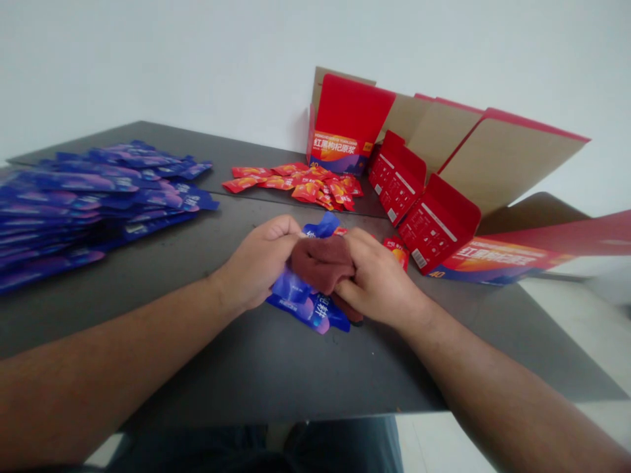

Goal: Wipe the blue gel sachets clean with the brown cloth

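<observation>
The left hand pinches a blue sachet above the near-middle of the dark table, its long axis slanting from the near left to the far right, with one end pointing away toward the orange sachets. The right hand grips a bunched brown cloth across its middle. Just beneath, a second blue sachet lies more crosswise, its right end angled slightly nearer the person.
</observation>
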`<state>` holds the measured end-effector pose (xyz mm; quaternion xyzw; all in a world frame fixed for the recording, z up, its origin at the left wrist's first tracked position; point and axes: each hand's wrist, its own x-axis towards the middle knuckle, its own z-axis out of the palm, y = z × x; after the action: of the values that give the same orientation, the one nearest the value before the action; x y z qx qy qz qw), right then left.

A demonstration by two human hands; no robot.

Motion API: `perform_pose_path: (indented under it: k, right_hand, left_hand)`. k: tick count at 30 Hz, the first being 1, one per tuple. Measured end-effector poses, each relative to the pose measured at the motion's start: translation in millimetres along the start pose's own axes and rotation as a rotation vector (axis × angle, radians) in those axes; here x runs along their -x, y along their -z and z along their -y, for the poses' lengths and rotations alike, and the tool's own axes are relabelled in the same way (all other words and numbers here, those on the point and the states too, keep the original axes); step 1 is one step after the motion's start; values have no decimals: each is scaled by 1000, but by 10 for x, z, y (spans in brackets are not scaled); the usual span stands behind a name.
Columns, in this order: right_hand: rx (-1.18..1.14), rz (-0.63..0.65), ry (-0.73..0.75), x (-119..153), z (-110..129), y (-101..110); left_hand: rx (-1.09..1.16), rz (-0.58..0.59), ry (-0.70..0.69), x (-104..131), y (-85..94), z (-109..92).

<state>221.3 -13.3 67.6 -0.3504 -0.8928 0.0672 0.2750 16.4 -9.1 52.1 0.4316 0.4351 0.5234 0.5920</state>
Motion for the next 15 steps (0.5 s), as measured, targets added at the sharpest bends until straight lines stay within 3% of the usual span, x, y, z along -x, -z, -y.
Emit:
perform_pose_path:
  k: [3, 7, 9, 13, 15]
  right_hand:
    - [-3, 105, 105, 25, 36, -30]
    - [97, -69, 4, 39, 37, -61]
    - [111, -93, 10, 44, 49, -82]
    - [60, 115, 144, 57, 108, -114]
    - [59, 129, 133, 57, 124, -111]
  left_hand:
    - [42, -11, 8, 14, -22, -35]
    - [181, -38, 43, 32, -76, -79]
    - [197, -38, 58, 33, -84, -77]
    - [85, -67, 24, 16, -55, -42]
    - [81, -71, 15, 8, -45, -36]
